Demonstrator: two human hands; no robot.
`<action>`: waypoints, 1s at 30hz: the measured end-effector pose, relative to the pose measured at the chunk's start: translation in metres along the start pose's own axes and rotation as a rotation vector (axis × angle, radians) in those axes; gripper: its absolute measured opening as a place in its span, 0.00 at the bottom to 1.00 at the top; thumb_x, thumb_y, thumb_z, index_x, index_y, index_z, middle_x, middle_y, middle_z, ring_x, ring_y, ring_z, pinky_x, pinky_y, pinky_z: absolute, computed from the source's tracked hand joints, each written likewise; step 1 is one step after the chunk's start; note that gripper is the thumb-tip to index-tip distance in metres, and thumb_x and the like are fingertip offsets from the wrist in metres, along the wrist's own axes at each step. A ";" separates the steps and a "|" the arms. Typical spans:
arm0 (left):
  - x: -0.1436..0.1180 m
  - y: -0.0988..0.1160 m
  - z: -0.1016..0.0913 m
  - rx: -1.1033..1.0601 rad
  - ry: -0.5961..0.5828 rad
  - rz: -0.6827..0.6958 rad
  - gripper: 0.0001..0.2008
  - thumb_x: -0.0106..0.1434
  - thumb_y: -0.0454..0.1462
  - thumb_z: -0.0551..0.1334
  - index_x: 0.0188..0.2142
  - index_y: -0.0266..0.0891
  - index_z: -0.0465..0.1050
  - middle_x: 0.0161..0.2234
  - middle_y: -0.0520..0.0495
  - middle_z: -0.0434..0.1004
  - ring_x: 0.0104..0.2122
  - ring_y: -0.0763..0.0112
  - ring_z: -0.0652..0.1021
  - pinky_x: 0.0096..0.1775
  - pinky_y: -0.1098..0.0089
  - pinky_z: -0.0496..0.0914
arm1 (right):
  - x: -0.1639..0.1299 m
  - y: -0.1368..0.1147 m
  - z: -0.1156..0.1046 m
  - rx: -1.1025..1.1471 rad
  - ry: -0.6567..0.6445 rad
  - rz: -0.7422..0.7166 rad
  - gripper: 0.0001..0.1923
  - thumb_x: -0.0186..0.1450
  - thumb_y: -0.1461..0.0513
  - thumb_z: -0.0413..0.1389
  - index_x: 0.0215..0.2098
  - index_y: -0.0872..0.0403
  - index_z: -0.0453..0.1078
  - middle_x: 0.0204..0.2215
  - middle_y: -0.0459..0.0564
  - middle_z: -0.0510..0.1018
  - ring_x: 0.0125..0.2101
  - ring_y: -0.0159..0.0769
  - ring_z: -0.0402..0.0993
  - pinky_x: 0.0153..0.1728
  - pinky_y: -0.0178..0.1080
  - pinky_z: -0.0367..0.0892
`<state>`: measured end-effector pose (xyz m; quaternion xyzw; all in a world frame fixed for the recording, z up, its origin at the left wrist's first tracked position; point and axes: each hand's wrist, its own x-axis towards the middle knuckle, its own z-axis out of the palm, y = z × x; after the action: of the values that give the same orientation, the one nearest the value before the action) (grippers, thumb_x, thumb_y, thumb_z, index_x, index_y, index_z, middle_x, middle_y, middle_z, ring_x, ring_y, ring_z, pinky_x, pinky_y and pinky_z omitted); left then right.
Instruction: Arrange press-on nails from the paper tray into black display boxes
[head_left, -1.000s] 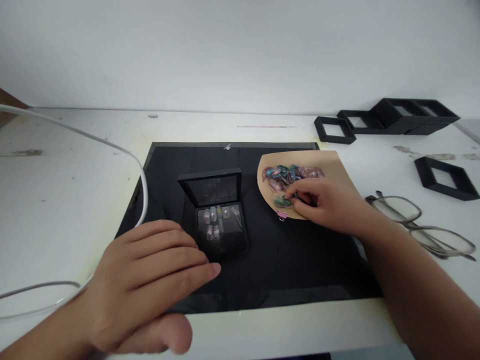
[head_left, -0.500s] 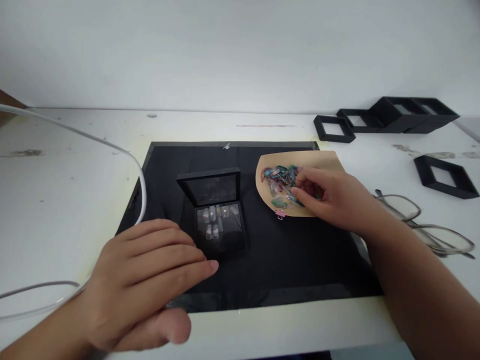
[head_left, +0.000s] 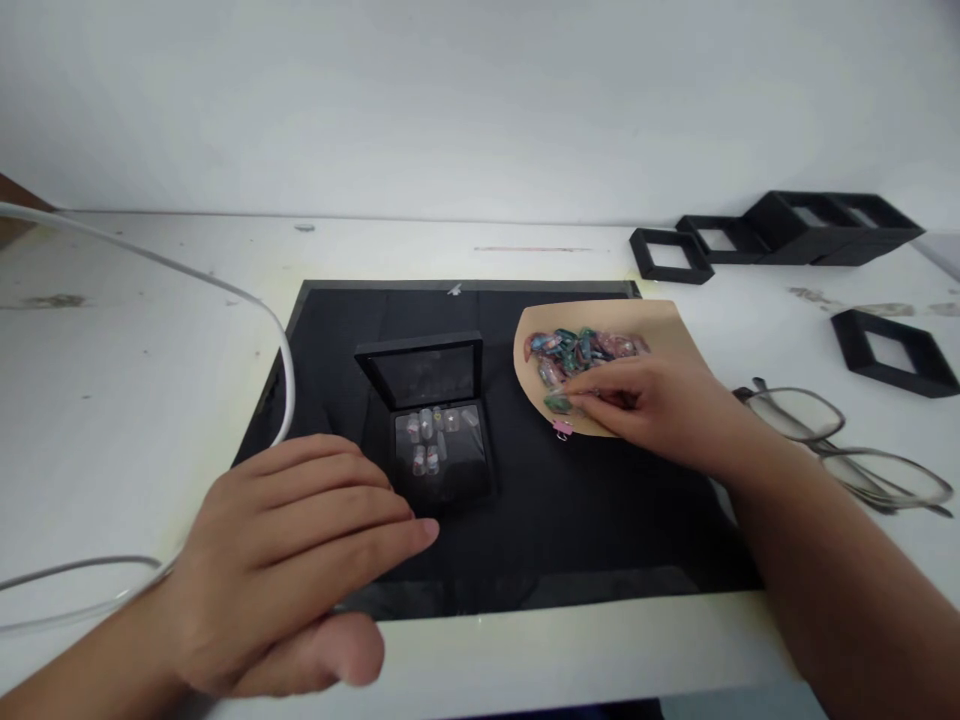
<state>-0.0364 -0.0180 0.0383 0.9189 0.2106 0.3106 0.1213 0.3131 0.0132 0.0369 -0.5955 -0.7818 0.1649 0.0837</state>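
A small open black box (head_left: 439, 440) stands on a black mat (head_left: 540, 510), its lid tilted up at the back. Several pale press-on nails lie inside it. My left hand (head_left: 292, 560) rests flat on the mat's near left corner, fingers together, just left of the box and holding nothing. To the right lies a tan paper sheet (head_left: 660, 325) carrying a heap of coloured press-on nails (head_left: 574, 352). My right hand (head_left: 652, 405) rests on that sheet with fingertips in the heap's near edge; whether they pinch a nail is hidden.
A white cable (head_left: 225, 295) curves along the mat's left side. Eyeglasses (head_left: 840, 445) lie right of my right forearm. Several empty black box frames (head_left: 795, 235) sit at the back right, one more (head_left: 892, 350) nearer. A small pink clip (head_left: 562, 429) lies at the paper's near edge.
My right hand shifted among the coloured nails, up into the heap and then back toward its near edge. My left hand stayed put.
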 end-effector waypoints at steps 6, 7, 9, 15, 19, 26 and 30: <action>0.000 -0.001 0.001 -0.008 -0.015 -0.010 0.24 0.74 0.53 0.52 0.49 0.40 0.79 0.39 0.48 0.85 0.43 0.64 0.81 0.50 0.58 0.73 | 0.000 -0.004 0.002 -0.033 0.001 -0.018 0.17 0.69 0.55 0.56 0.53 0.42 0.80 0.36 0.48 0.86 0.28 0.38 0.75 0.28 0.38 0.61; 0.000 -0.001 0.001 -0.013 -0.014 -0.007 0.24 0.74 0.53 0.53 0.49 0.39 0.79 0.39 0.47 0.85 0.43 0.64 0.81 0.50 0.58 0.72 | 0.000 -0.003 0.003 -0.033 0.009 -0.039 0.17 0.69 0.55 0.56 0.53 0.42 0.80 0.37 0.48 0.86 0.30 0.39 0.76 0.29 0.38 0.62; 0.000 -0.001 0.001 -0.021 -0.013 -0.013 0.24 0.75 0.52 0.52 0.50 0.40 0.78 0.39 0.47 0.85 0.43 0.64 0.81 0.50 0.58 0.72 | 0.001 -0.002 0.003 -0.042 0.009 -0.068 0.16 0.69 0.56 0.56 0.51 0.41 0.81 0.34 0.48 0.85 0.31 0.40 0.76 0.30 0.39 0.63; 0.001 -0.001 0.000 -0.017 -0.042 -0.018 0.23 0.75 0.51 0.52 0.51 0.40 0.78 0.40 0.46 0.84 0.42 0.63 0.81 0.46 0.59 0.73 | 0.001 -0.004 0.003 -0.083 -0.037 -0.064 0.17 0.70 0.59 0.54 0.51 0.39 0.81 0.30 0.46 0.82 0.26 0.35 0.72 0.30 0.38 0.60; 0.001 -0.001 0.000 -0.007 -0.040 -0.020 0.23 0.75 0.52 0.52 0.50 0.40 0.78 0.39 0.47 0.84 0.41 0.64 0.81 0.46 0.59 0.72 | 0.002 -0.005 0.003 -0.077 -0.052 -0.078 0.18 0.70 0.62 0.52 0.51 0.40 0.81 0.30 0.46 0.82 0.27 0.35 0.72 0.30 0.38 0.58; 0.000 -0.002 -0.001 0.039 -0.055 0.006 0.14 0.71 0.46 0.62 0.49 0.42 0.78 0.37 0.48 0.84 0.36 0.64 0.80 0.39 0.61 0.73 | -0.001 -0.002 0.000 -0.060 -0.085 -0.035 0.11 0.68 0.59 0.54 0.41 0.45 0.81 0.27 0.45 0.80 0.26 0.35 0.71 0.26 0.37 0.56; 0.001 -0.002 -0.001 0.055 -0.052 0.002 0.11 0.70 0.43 0.63 0.47 0.43 0.79 0.33 0.50 0.83 0.31 0.66 0.80 0.36 0.63 0.73 | -0.004 -0.004 -0.004 -0.062 -0.144 0.072 0.08 0.66 0.58 0.57 0.39 0.45 0.78 0.19 0.42 0.73 0.20 0.34 0.66 0.21 0.36 0.51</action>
<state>-0.0367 -0.0155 0.0384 0.9299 0.2150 0.2807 0.1011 0.3113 0.0093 0.0424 -0.6123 -0.7685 0.1858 0.0029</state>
